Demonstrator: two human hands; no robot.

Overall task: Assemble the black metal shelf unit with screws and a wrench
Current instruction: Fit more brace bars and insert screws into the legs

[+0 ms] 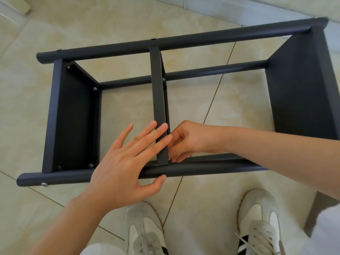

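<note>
**Shelf unit (pixel 298 85) on its side, both hands at middle panel (pixel 157 89)**

Unit lay on the tile floor (pixel 128 19), just ahead of the shoes (pixel 145 234). I saw the L hand (pixel 121 162) spread flat, fingers straight across the middle panel, thumb touching the near tube (pixel 202 169). R hand (pixel 185 140) had fingers curled, pinching that panel's near end by the tube; hands touching.

A glossy beige tiled floor (pixel 119 24) carries a black metal shelf unit (pixel 184 42) lying on its side, two of its round poles resting on the tiles. A thin grout line (pixel 217 100) runs diagonally beneath the unit. Just on the near side of it stand a person's white left shoe (pixel 145 234) and right shoe (pixel 261 223), either side of that line.
</note>
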